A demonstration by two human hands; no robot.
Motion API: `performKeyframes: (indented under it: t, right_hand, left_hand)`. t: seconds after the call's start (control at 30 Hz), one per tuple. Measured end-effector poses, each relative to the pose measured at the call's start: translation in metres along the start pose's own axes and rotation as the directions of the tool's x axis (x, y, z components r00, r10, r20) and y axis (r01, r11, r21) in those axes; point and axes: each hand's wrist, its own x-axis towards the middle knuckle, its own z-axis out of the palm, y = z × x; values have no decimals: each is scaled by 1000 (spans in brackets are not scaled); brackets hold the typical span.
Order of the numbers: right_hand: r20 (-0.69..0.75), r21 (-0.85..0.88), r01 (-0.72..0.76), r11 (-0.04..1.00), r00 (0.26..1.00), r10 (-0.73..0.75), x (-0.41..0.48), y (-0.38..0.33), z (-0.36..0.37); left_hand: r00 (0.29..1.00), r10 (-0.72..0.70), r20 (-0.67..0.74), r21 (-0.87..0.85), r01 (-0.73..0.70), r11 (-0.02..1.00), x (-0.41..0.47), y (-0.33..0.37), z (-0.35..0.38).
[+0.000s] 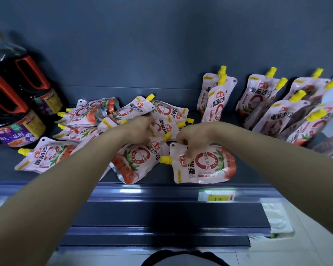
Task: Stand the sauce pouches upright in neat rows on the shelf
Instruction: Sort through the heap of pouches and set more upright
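Pink tomato-sauce pouches with yellow caps cover the dark shelf (142,179). Several lie flat in a loose heap (96,120) at centre left. Several more stand upright (217,100) in rows at the right (277,120). My right hand (192,137) pinches the top corner of a flat pouch (210,164) near the shelf's front edge. My left hand (140,131) reaches into the heap with curled fingers on a flat pouch (138,160); the exact grip is hidden behind the hand.
Large dark soy-sauce jugs (17,104) with red handles stand at the left end of the shelf. A price label (216,194) sits on the shelf's front rail. A lower shelf edge (161,233) runs beneath.
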Motion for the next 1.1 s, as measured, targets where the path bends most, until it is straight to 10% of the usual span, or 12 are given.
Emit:
performKeyframes:
  t: [0.27, 0.63, 0.83, 1.1]
  right_hand:
    - [-269, 324, 42, 945, 962, 50, -40, 34, -27]
    - [-647, 491, -21, 871, 661, 380, -65, 95, -43]
    - [-666, 399, -81, 914, 659, 349, -66, 102, -47]
    - [-655, 388, -44, 921, 690, 309, -79, 109, -52]
  left_hand:
    - [996, 90, -28, -84, -92, 992, 4, 13, -4]
    - [959, 175, -221, -334, -243, 911, -10, 46, -35]
    - [954, 182, -240, -669, -298, 681, -18, 84, -23]
    - [918, 158, -363, -682, -378, 627, -2, 142, 9]
